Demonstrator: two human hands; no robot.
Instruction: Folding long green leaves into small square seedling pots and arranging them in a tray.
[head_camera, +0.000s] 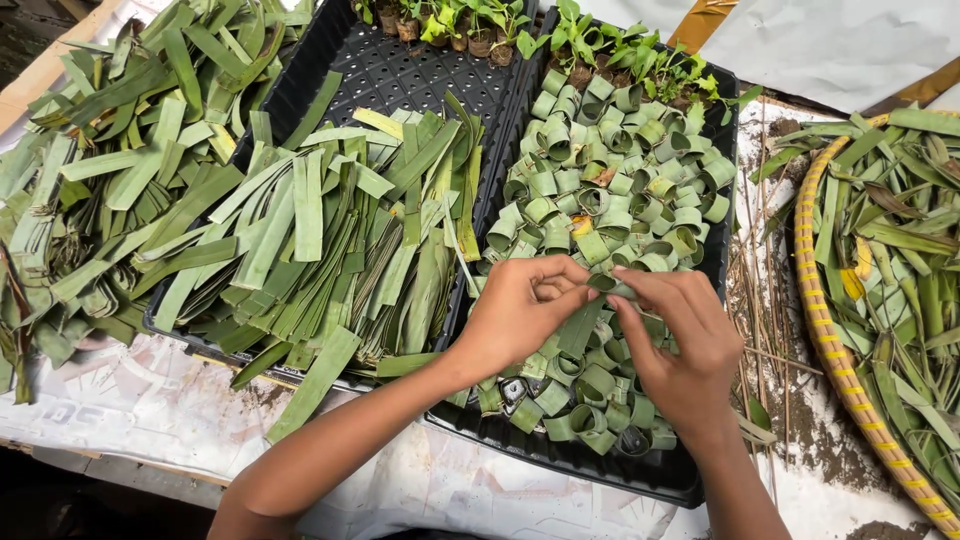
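Leaf strips (330, 230) in left tray (390, 70), rings (610, 180) in right tray (590, 465), basket (835, 350) far rt

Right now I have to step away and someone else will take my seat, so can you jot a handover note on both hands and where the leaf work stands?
Left hand: pinching the leaf strip at its upper end, fingers curled.
Right hand: fingertips on the same strip, where it bends into a loop; the rest hangs down between the hands.
Done: many rolled leaf rings fill the right black tray.
Left: a heap of flat cut strips lies on the left black tray; more loose leaves lie further left and in the woven basket at right. Seedlings stand along the trays' far edge.
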